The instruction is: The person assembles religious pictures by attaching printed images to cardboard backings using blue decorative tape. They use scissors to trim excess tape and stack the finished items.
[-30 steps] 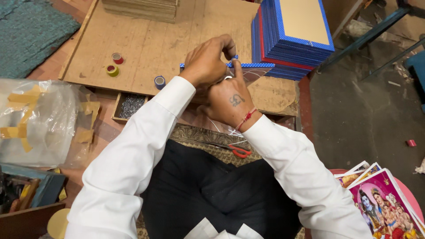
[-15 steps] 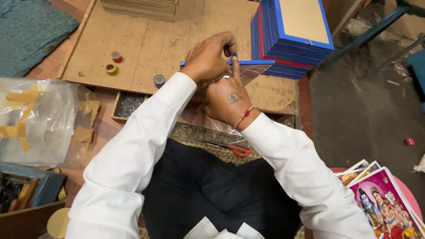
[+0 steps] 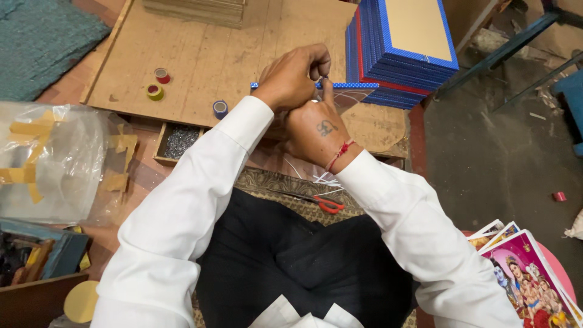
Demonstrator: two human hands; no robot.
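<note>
Just left of the blue frame stack [image 3: 401, 51], I see both hands pinching a blue dotted frame [image 3: 346, 86]: left grip [image 3: 291, 82] and right grip [image 3: 319, 130] pressed on it.

1. Both arms reach forward from the bottom of the view in white long sleeves and meet ahead of the lap.
2. The left hand [image 3: 293, 78] lies above and across the right, knuckles up, fingers curled with the tips pinched together at its far end.
3. The right hand [image 3: 316, 132] sits just below, back turned up, showing a small tattoo, its fingers reaching up under the left hand's pinch.
4. A red thread circles the right wrist [image 3: 340, 155] at the cuff.
5. The two hands touch.
</note>
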